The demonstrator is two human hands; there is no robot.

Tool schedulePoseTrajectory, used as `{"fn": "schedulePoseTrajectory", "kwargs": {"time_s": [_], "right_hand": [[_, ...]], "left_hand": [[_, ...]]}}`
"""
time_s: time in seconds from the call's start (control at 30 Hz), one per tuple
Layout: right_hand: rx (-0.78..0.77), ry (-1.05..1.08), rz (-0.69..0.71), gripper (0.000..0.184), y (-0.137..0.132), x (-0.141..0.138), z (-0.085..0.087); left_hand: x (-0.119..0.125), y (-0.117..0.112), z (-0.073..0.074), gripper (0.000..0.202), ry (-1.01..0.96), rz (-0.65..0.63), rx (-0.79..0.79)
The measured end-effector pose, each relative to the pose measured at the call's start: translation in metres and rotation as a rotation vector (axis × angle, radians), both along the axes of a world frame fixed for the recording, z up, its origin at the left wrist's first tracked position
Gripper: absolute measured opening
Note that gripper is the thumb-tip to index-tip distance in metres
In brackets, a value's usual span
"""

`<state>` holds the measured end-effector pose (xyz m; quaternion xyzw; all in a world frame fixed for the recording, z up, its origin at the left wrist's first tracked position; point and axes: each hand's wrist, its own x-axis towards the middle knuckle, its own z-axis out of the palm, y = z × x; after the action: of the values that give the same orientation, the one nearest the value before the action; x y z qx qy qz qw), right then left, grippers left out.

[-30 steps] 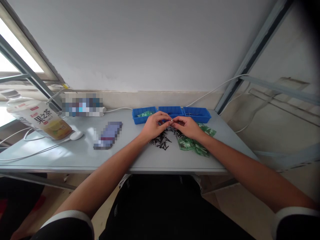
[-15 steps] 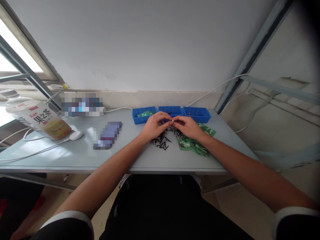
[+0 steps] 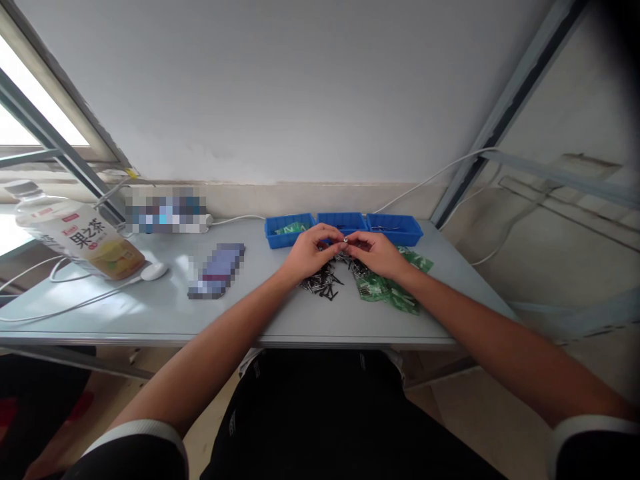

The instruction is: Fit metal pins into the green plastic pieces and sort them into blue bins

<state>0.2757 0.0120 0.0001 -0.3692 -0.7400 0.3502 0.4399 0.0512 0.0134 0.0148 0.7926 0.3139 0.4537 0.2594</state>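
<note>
My left hand (image 3: 314, 252) and my right hand (image 3: 376, 253) meet at their fingertips over the table, both closed in a pinch. Between them shows a small shiny metal piece (image 3: 345, 240), too small to make out further. Below the hands lies a loose pile of black and silver screws (image 3: 323, 283), partly hidden by my fingers. Beside my right wrist, a green-printed clear plastic bag (image 3: 387, 290) lies flat with small pieces showing in it.
Behind my hands stand a left blue tray (image 3: 289, 230) with green packets, a middle blue tray (image 3: 341, 219) and a right blue tray (image 3: 395, 230) with thin metal pieces. A drink bottle (image 3: 80, 230), white cable (image 3: 95, 299) and blurred phone-like object (image 3: 217, 270) lie leftward.
Both hands keep nearly the same place and pinch. The small shiny piece between the fingertips looks slightly turned; the view has shifted very little.
</note>
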Motion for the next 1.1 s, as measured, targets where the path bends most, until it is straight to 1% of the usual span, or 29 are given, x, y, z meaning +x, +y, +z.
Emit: {"fn": "schedulePoseTrajectory", "kwargs": {"time_s": [0.17,0.3,0.5,0.6,0.73,0.83,0.93,1.0,1.1], "right_hand": [[0.011,-0.023,-0.013,0.032,-0.001,0.001,0.001],[0.013,-0.051,-0.030,0.030,0.000,0.001,0.001],[0.066,-0.080,-0.041,0.025,0.003,0.003,-0.001],[0.037,-0.048,-0.034,0.026,0.003,0.004,-0.002],[-0.059,0.016,-0.021,0.030,0.001,0.002,-0.001],[-0.129,0.117,-0.050,0.033,-0.001,-0.001,0.004],[-0.213,0.318,-0.080,0.037,0.002,0.000,0.009],[-0.279,0.473,-0.102,0.036,0.007,0.004,0.010],[-0.385,0.641,-0.163,0.031,0.017,0.014,0.009]], "left_hand": [[-0.001,0.000,0.000,0.019,-0.014,0.022,-0.001],[-0.002,0.001,0.000,0.020,-0.013,-0.012,0.005],[-0.002,0.001,-0.001,0.018,0.005,-0.037,-0.001],[-0.002,0.000,0.000,0.018,-0.001,-0.016,0.007],[-0.002,-0.001,0.002,0.023,0.021,0.049,0.014],[-0.002,-0.001,0.001,0.028,0.074,0.112,0.008],[-0.003,0.000,-0.002,0.033,0.157,0.156,-0.010],[-0.004,0.001,-0.005,0.036,0.251,0.161,0.016],[-0.005,0.001,-0.008,0.041,0.425,0.124,0.086]]}}
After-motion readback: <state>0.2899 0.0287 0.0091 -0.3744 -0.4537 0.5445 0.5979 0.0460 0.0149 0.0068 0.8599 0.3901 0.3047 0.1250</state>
